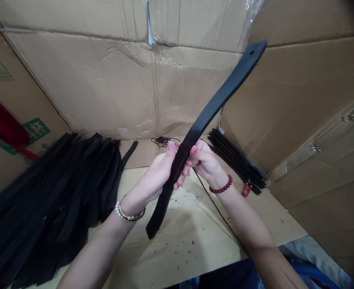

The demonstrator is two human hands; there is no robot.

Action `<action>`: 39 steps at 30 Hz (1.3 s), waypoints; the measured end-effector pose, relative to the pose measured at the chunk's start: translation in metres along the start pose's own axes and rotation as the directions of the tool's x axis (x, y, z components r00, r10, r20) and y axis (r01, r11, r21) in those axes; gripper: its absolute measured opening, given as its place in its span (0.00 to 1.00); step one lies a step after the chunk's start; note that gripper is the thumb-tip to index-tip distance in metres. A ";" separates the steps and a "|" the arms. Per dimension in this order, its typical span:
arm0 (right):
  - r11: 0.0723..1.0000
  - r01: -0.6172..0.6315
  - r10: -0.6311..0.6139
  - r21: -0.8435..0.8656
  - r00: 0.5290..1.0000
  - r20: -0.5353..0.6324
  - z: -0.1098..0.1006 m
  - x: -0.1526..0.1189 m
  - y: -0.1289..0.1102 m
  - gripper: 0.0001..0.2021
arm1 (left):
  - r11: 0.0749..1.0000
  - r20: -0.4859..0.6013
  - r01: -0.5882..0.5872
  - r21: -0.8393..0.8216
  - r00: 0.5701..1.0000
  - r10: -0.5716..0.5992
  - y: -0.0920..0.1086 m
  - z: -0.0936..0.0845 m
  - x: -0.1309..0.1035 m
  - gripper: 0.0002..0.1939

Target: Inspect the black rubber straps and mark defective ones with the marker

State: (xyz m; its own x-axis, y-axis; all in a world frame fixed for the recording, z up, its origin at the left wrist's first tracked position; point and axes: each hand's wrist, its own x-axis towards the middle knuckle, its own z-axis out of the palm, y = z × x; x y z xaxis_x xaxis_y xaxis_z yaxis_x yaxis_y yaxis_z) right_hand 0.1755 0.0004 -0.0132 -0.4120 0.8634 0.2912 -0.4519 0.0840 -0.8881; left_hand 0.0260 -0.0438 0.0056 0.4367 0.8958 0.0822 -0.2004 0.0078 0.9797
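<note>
Both my hands hold a long, curved black strip (220, 98) slantwise above the table. A hole shows near its upper end, and a dark brown cord wrapping (181, 157) goes round its middle. My left hand (157, 173) grips the strip from the left, thumb pointing up along the wrapping. From the right, my right hand (205, 160) is closed on it, its thumb at the wrapping's upper edge and some fingers behind the strip. A thin dark cord (214, 202) runs from near my right hand down past the right forearm.
At left lies a big heap of black strips (74, 188). More black strips (237, 160) are stacked at right, near a small red-handled tool (247, 188). A tangle of dark cord (164, 141) lies at the back. Cardboard walls (110, 88) enclose the table (152, 257), which carries dark crumbs.
</note>
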 end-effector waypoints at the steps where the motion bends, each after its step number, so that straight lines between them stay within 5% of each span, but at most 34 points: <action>1: 1.000 0.028 -0.028 -0.010 0.999 -0.031 0.001 0.001 -0.001 0.21 | 0.993 -0.082 -0.077 0.091 0.993 0.085 -0.001 0.000 0.000 0.30; 5: 0.992 0.124 -0.127 -0.032 0.983 -0.132 0.008 0.001 -0.003 0.19 | 0.921 -0.188 -0.212 0.328 0.940 0.283 -0.001 -0.001 -0.001 0.18; 9: 0.993 0.108 -0.113 -0.047 0.988 -0.109 0.010 -0.001 -0.005 0.20 | 0.991 0.024 -0.123 0.045 0.992 0.122 0.006 -0.002 -0.004 0.19; 14: 0.999 0.001 0.002 -0.041 0.998 0.068 0.006 -0.004 -0.007 0.20 | 0.978 0.244 0.110 -0.180 0.968 -0.064 0.008 -0.005 -0.003 0.27; 19: 0.999 0.022 -0.022 -0.042 1.000 -0.008 0.003 -0.001 -0.009 0.19 | 0.997 0.122 -0.037 -0.070 0.992 0.045 0.000 -0.008 0.001 0.26; 26: 0.998 0.055 -0.053 -0.039 0.998 0.045 0.014 -0.011 -0.017 0.19 | 0.976 0.248 0.043 -0.215 0.969 0.012 0.006 -0.003 -0.009 0.28; 33: 0.940 0.264 -0.300 -0.218 0.942 -0.153 0.029 -0.022 -0.026 0.12 | 0.922 0.080 0.105 -0.372 0.994 -0.081 0.008 0.008 -0.008 0.32; 39: 0.932 0.256 -0.299 -0.257 0.943 -0.146 0.029 -0.017 -0.018 0.12 | 0.925 0.031 0.093 -0.369 0.996 -0.088 0.006 0.005 -0.003 0.34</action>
State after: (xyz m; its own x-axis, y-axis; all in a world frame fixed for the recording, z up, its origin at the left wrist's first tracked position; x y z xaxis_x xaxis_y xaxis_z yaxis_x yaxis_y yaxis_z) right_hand 0.1684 -0.0303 0.0083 -0.1381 0.8616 0.4884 -0.3230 0.4270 -0.8446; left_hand 0.0281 -0.0484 0.0117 0.4797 0.8774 0.0018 -0.4686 0.2545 0.8460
